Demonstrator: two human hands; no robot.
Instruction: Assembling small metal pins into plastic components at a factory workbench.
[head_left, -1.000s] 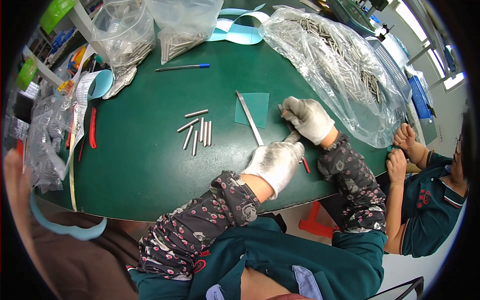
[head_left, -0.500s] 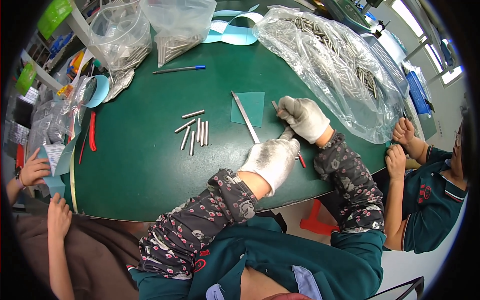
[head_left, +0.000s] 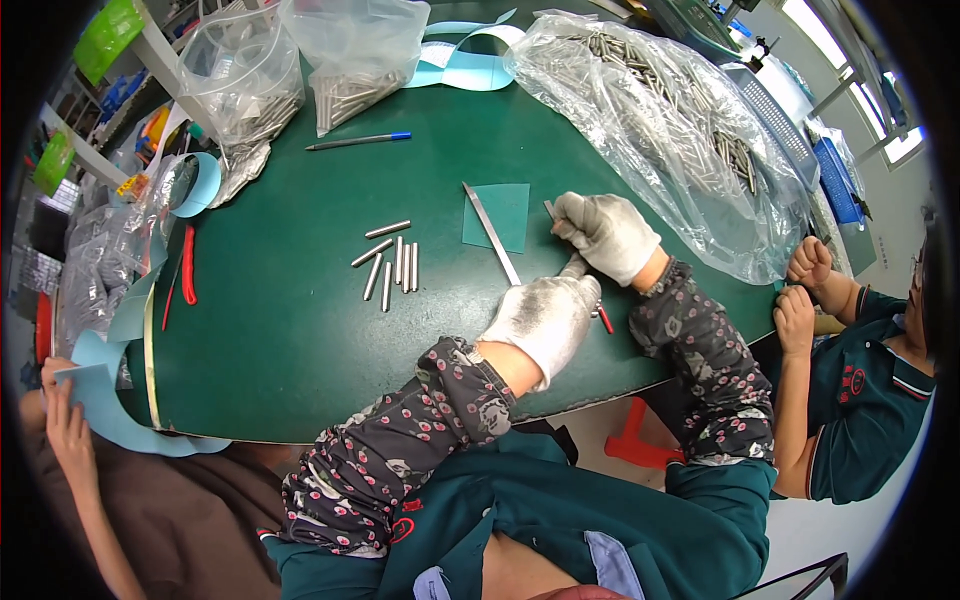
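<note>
My left hand (head_left: 543, 322), in a soiled white glove, is closed with its fingertips close to the right hand; whatever it grips is hidden. My right hand (head_left: 608, 236), gloved alike, is closed round a short grey metal pin (head_left: 549, 209), and only its end shows. A flat metal strip (head_left: 490, 234) slants over a green square sheet (head_left: 512, 215), its lower end meeting my left glove. Beside that glove a small red-ended object (head_left: 605, 320) sticks out, mostly covered. Several loose metal pins (head_left: 399, 262) lie on the green table, left of my hands.
Across the back are a big clear bag of pins (head_left: 680, 130), a smaller bag (head_left: 360, 90), a clear tub (head_left: 240, 80) and a pen (head_left: 358, 141). Red-handled pliers (head_left: 189, 265) lie at the left. One co-worker sits right, another left with blue paper strip (head_left: 115, 400).
My hands hold nearly the same pose. At the left, the co-worker's hands have shifted, and the blue paper strip now hangs down over the table's edge.
</note>
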